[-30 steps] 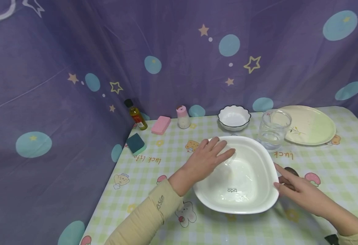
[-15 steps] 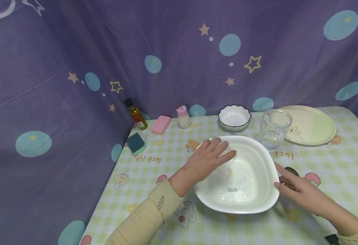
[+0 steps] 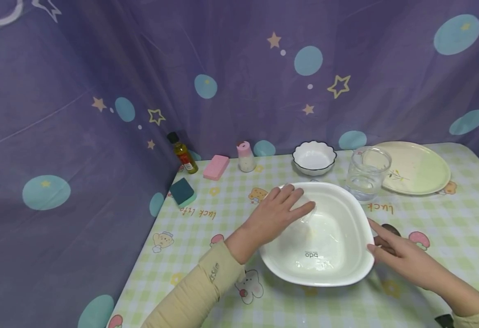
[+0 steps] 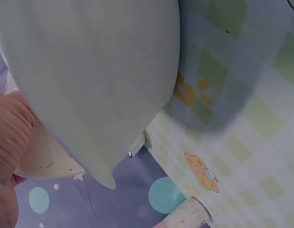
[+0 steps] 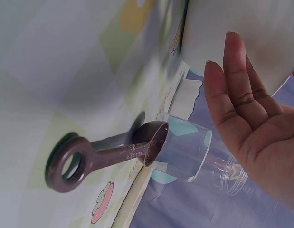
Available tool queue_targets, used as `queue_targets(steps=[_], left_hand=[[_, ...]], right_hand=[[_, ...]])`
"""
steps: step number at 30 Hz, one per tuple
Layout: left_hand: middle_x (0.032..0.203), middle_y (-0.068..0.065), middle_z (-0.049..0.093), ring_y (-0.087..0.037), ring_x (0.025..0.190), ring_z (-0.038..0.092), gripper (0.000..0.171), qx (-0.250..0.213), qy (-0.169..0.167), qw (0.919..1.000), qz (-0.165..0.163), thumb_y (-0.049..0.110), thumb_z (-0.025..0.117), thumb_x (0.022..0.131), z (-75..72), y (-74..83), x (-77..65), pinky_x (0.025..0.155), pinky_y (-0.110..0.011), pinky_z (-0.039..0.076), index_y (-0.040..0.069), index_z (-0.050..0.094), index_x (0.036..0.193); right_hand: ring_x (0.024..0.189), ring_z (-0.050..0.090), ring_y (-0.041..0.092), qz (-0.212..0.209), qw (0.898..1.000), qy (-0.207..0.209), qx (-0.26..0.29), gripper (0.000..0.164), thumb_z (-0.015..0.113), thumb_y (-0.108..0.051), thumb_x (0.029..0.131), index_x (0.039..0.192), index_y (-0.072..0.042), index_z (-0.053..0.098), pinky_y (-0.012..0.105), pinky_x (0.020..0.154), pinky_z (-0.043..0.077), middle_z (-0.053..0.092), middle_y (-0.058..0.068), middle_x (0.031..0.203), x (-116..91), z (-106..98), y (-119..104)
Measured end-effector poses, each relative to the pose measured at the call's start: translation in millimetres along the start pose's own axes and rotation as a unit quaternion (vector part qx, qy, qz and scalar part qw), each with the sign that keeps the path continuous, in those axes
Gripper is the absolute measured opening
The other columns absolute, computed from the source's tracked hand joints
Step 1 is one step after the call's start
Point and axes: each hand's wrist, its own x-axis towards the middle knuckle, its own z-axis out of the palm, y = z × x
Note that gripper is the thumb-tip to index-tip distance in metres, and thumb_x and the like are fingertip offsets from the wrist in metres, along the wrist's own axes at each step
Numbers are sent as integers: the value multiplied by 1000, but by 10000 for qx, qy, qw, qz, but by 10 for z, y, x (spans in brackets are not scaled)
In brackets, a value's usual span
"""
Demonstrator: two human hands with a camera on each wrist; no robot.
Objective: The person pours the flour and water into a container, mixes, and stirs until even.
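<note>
A white basin [image 3: 338, 228] with wet, glinting insides stands in the middle of the head view. My left hand [image 3: 274, 216] is over its far left rim, fingers bent, thumb reaching inward. Against that hand, a pale speckled thing [image 4: 47, 154] with a rounded edge shows above the rim in the left wrist view; its kind cannot be made out. A clear streak hangs below the thumb. My right hand [image 3: 401, 255] holds the basin's right side, thumb at the rim, other fingers nearly straight along the outer wall. Behind them lies a brown scoop [image 5: 123, 152] with a ring handle.
Beyond the basin are a clear cup [image 3: 366, 175] with liquid, a cream-green plate [image 3: 421, 168] and a scalloped bowl [image 3: 314, 158]. Further left stand a pink-topped shaker [image 3: 246, 158], a pink sponge [image 3: 216, 167], an oil bottle [image 3: 184, 157] and a green sponge [image 3: 183, 193].
Both hands and the basin keep nearly the same place. The clear streak under my left thumb and the glints in the basin vary slightly.
</note>
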Motion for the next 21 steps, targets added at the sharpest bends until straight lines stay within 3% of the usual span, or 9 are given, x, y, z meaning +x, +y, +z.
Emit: queue_targets(steps=[8, 16, 21], left_hand=[[125, -3, 47, -27, 114, 41, 43, 319, -4, 9994, 147, 9, 43, 99, 14, 18, 12, 89, -35, 39, 28, 50, 138], [126, -2, 46, -27, 117, 40, 44, 237, -191, 9994, 175, 13, 50, 98, 0, 42, -5, 88, -35, 39, 30, 49, 139], [128, -1, 47, -26, 117, 40, 44, 216, -125, 9997, 23, 14, 53, 98, 2, 21, -12, 88, -35, 40, 30, 49, 139]], right_hand=[[91, 66, 6, 42, 10000, -21, 11, 64, 50, -17, 103, 158, -13, 17, 25, 70, 54, 69, 9, 108, -2, 2, -6], [91, 66, 6, 21, 10000, 20, -4, 64, 51, -17, 103, 157, -14, 18, 24, 71, 54, 69, 9, 107, 0, 3, -6], [92, 66, 6, 18, 10000, -1, 35, 64, 51, -17, 103, 157, -13, 17, 24, 71, 54, 69, 10, 108, 2, 0, -7]])
